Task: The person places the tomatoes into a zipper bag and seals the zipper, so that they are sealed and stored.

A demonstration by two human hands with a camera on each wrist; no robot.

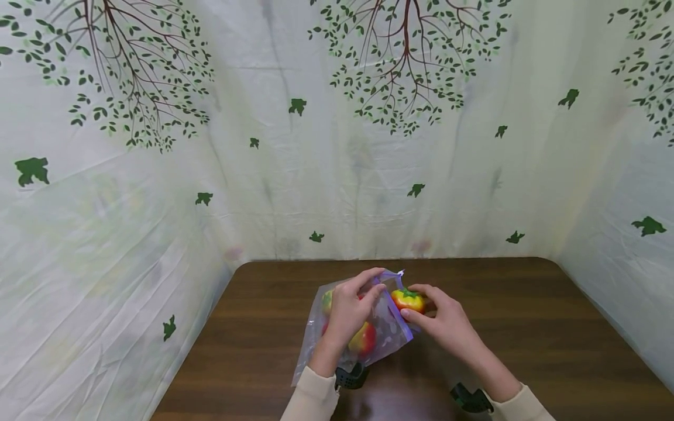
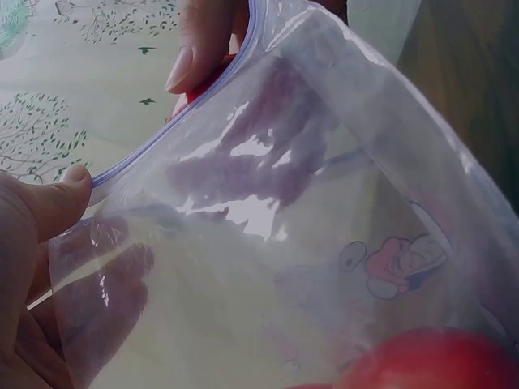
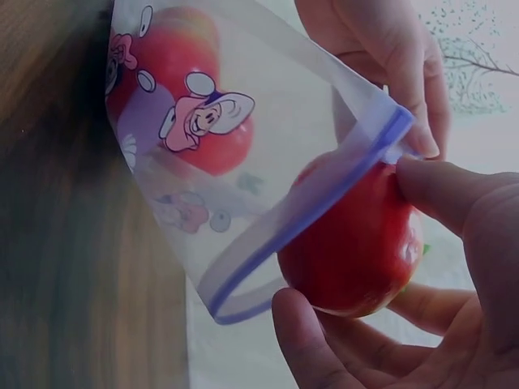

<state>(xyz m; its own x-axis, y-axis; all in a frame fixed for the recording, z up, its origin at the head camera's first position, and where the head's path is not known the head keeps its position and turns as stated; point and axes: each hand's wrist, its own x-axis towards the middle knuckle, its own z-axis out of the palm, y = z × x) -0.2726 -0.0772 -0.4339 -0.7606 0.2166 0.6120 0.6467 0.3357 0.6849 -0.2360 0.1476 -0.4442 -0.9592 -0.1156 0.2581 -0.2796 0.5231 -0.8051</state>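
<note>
My left hand [image 1: 350, 310] pinches a clear zip bag [image 1: 388, 330] at its mouth, thumb on one side and fingers on the other. Purple edging [image 3: 316, 207] runs along the open mouth. In my right hand [image 1: 447, 318] is a red-and-yellow fruit [image 1: 409, 301] with a green leafy top, its kind unclear. In the right wrist view that fruit [image 3: 357, 243] is partly inside the mouth, thumb and fingers around its outer side. Several red-and-yellow fruits [image 1: 363, 339] lie inside the bag, partly covered by my left hand and forearm.
A dark brown wooden table [image 1: 526, 327] lies under the bag. Behind and beside it hangs a pale cloth [image 1: 358, 193] printed with leaves and branches. Dark bands with small devices [image 1: 470, 399] sit on both wrists. Cartoon figures [image 3: 203, 117] decorate the bag.
</note>
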